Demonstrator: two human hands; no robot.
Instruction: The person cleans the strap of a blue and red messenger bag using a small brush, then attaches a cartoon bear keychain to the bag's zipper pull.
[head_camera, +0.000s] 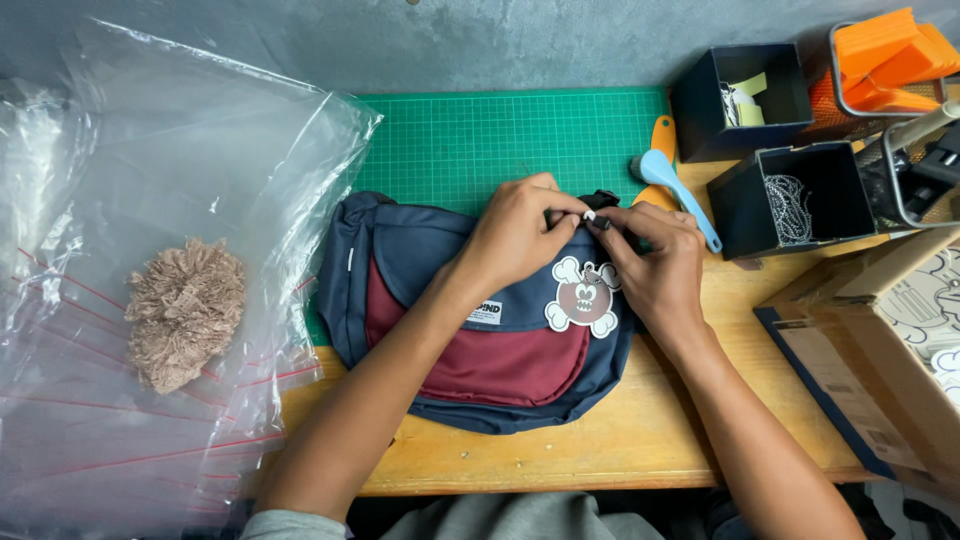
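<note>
A navy and maroon bag lies flat on the wooden table, partly over a green cutting mat. A round brown charm with white bone shapes rests on the bag's front. My left hand and my right hand meet at the bag's top edge. Both pinch a small white piece at the black strap there, just above the charm.
Clear plastic zip bags cover the left side, with a beige fluffy tuft on them. A blue tool lies on the mat's right edge. Dark boxes, one holding ball chains, an orange item and a cardboard box crowd the right.
</note>
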